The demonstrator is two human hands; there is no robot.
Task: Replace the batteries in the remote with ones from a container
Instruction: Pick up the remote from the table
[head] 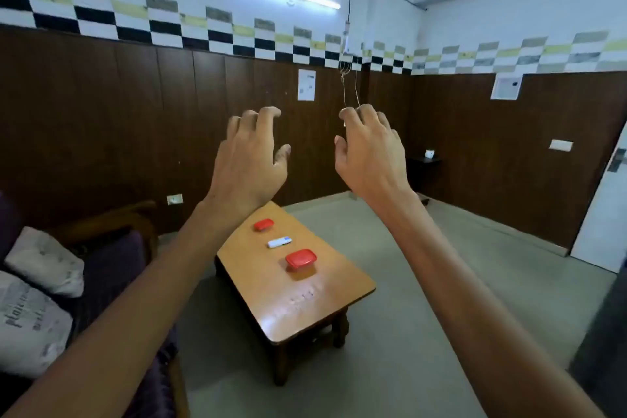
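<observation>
A small white remote lies on a low wooden table, between two containers with red lids. The smaller red-lidded container is at the far end, the larger red-lidded container nearer to me. My left hand and my right hand are raised in the air well above and in front of the table, backs toward me, fingers spread and slightly curled, holding nothing. No batteries are visible.
A dark sofa with pale cushions stands to the left of the table. Grey floor surrounds the table on the right. Dark wood-panelled walls close the room, with a small dark side table in the far corner and a white door at right.
</observation>
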